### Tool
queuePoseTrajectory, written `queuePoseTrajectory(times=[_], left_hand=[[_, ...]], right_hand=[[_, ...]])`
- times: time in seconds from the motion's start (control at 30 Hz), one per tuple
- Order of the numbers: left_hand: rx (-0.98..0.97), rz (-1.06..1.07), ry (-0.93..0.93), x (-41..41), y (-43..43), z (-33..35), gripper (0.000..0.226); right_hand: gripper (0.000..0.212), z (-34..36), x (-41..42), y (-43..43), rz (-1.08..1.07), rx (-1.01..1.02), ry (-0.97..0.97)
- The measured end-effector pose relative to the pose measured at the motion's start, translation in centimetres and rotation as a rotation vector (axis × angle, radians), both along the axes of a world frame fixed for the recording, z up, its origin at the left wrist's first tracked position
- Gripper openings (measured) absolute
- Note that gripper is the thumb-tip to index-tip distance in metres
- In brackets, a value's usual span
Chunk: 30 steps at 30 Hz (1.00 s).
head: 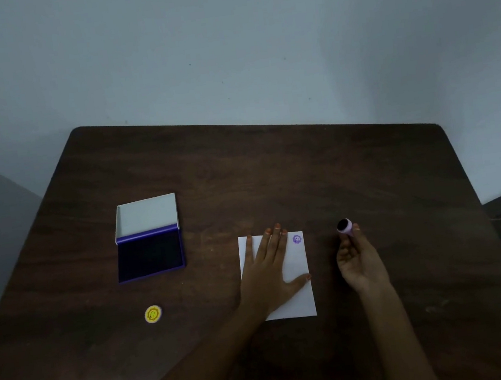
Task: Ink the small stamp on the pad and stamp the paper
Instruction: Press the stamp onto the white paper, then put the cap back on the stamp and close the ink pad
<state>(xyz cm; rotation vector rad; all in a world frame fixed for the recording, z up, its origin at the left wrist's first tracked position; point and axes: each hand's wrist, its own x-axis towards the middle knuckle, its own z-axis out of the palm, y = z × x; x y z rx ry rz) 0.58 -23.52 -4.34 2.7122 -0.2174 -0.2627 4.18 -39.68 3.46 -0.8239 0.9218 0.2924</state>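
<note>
At far left on the dark wooden surface [272, 171] lies the open ink pad [151, 255], its white lid [147, 213] folded back beyond the dark inked face. Nearer, a yellow round cap [153, 314] rests alone; it bears a printed face, but no writing is legible. At centre, the left hand [268, 269] lies flat with spread fingers on the paper [296, 266], pinning the thin, light sheet, which would likely slide otherwise. A purple imprint [297, 239] marks its far right corner. At right, clear of the sheet, the right hand [360, 261] pinches the small stamp [344, 226] by its pale purple barrel, inked face showing. Judged light and rigid, it is best gripped on the barrel, away from the wet face.
</note>
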Motion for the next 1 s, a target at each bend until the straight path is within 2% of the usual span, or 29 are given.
queuePoseTrajectory(times=[0.1,0.27,0.33,0.4,0.5,0.6,0.73,0.9,1.0], left_hand=[[-0.003,-0.005,0.017,0.1,0.0,0.4,0.099],[-0.040,0.058,-0.084,0.3,0.8,2.1,0.089],[-0.068,0.100,-0.153,0.3,1.8,3.0,0.076],[-0.147,0.142,-0.182,-0.1,3.3,4.0,0.061],[-0.278,0.203,-0.196,-1.4,6.1,5.4,0.045],[-0.241,0.243,-0.246,-3.7,9.3,5.9,0.035],[-0.179,0.394,-0.198,-7.4,13.6,5.7,0.039],[-0.113,0.459,-0.129,-11.2,17.2,5.2,0.055],[-0.079,0.473,-0.099,-12.3,18.0,4.7,0.054]], right_hand=[[0.007,0.5,-0.4,0.1,-0.061,-0.013,0.025],[0.017,2.1,-1.2,2.2,0.023,0.003,-0.037],[0.025,2.7,-1.6,3.1,0.103,-0.021,-0.077],[0.016,2.9,-2.0,4.4,0.254,-0.119,-0.124],[0.019,3.0,-3.0,6.8,0.392,-0.294,-0.151],[0.013,3.3,-4.4,9.8,0.496,-0.355,-0.217],[0.005,3.2,-6.5,13.9,0.624,-0.436,-0.356],[0.013,2.3,-8.6,18.0,0.764,-0.522,-0.461],[0.016,1.3,-9.4,19.5,0.850,-0.582,-0.508]])
